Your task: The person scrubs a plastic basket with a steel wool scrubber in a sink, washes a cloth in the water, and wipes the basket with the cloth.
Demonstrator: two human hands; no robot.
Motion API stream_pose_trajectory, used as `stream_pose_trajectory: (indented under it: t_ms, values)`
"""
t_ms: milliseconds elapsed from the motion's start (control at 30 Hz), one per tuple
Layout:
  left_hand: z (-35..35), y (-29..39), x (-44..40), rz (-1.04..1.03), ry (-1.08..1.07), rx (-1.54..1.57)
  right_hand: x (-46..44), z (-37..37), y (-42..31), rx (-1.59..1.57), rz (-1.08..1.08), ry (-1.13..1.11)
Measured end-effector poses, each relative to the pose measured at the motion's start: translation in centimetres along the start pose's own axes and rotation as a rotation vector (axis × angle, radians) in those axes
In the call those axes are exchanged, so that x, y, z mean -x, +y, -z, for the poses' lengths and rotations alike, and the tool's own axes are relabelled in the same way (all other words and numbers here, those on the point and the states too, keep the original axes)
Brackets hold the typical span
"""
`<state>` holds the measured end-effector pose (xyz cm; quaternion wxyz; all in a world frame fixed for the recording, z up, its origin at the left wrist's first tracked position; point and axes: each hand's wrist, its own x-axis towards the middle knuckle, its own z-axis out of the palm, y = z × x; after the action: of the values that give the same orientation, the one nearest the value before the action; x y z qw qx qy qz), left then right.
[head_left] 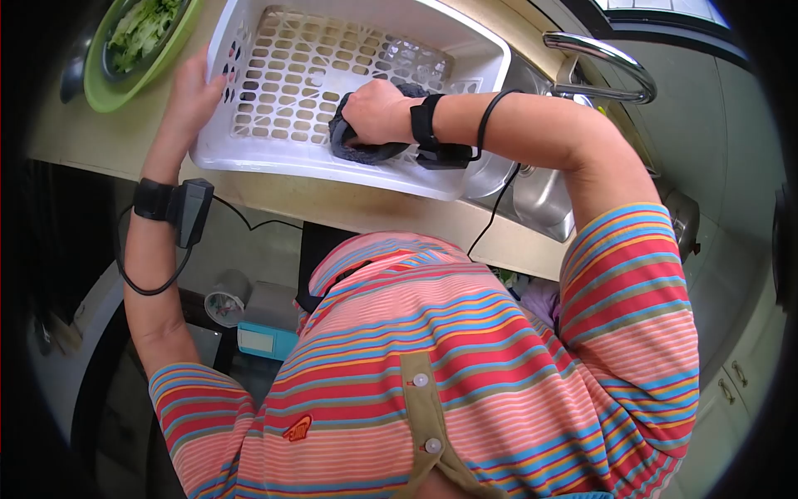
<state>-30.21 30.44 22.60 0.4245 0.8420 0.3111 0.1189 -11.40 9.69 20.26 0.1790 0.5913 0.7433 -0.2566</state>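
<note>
A white plastic basket (pixel 328 170) with a slotted bottom lies on the counter, partly over the sink. My left hand (pixel 196 98) grips its left side, fingers passing through the side openings. Inside the basket, my right hand (pixel 379 114) is closed on a dark grey cloth (pixel 363 155), which is bunched up and pressed against the bottom near the front wall. The fingertips of the right hand are partly hidden by the cloth.
At the upper left stands a green basin (pixel 101 90) with chopped leafy greens (pixel 140 35) inside. A chrome faucet (pixel 619 62) arches over the metal sink (pixel 540 200) on the right. Black cables (pixel 496 212) hang from the wrist devices across the counter edge.
</note>
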Motion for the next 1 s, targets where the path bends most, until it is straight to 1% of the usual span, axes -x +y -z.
stream_pose_trajectory:
  t_ms: [167,233,300,333,367,433,467,533,633,700,833,900,1000]
  values:
    - [0.0,-0.1,-0.1,-0.015,-0.04,0.029,2.2,-1.6,1.3,0.029,-0.011,-0.06]
    - [-0.1,-0.3,-0.1,-0.072,-0.019,0.023,2.3,-2.1,1.3,0.055,-0.01,-0.083]
    - [-0.1,-0.9,-0.2,-0.065,-0.032,0.04,2.7,-2.2,1.1,0.121,0.002,-0.14]
    - [0.1,-0.8,-0.4,-0.06,-0.029,0.051,2.6,-2.3,0.9,0.188,0.01,-0.155]
    - [0.1,-0.7,-0.4,-0.068,-0.025,0.049,2.5,-2.3,1.0,0.193,0.004,-0.15]
    - [0.2,-0.5,-0.4,-0.012,-0.075,0.081,2.4,-2.6,0.9,0.296,0.053,-0.212]
    - [0.1,-0.5,-0.4,-0.012,-0.077,0.081,2.4,-2.9,1.0,0.295,0.052,-0.212]
    - [0.0,-0.4,-0.4,-0.025,-0.071,0.077,2.4,-3.0,1.0,0.509,0.141,-0.249]
    - [0.1,-0.5,-0.4,-0.04,-0.066,0.054,3.2,-2.9,0.8,0.574,0.188,-0.276]
    - [-0.1,-0.4,-0.2,-0.056,-0.052,0.045,3.1,-3.0,0.6,0.57,0.173,-0.327]
    - [-0.1,-0.1,-0.2,-0.064,-0.027,-0.001,2.5,-2.9,2.3,0.512,0.116,-0.292]
    - [0.1,0.5,-0.2,-0.031,-0.025,-0.013,1.6,-2.9,3.5,0.536,0.05,-0.19]
    - [0.0,1.2,0.0,0.003,-0.039,-0.016,1.8,1.8,6.3,0.616,-0.098,0.021]
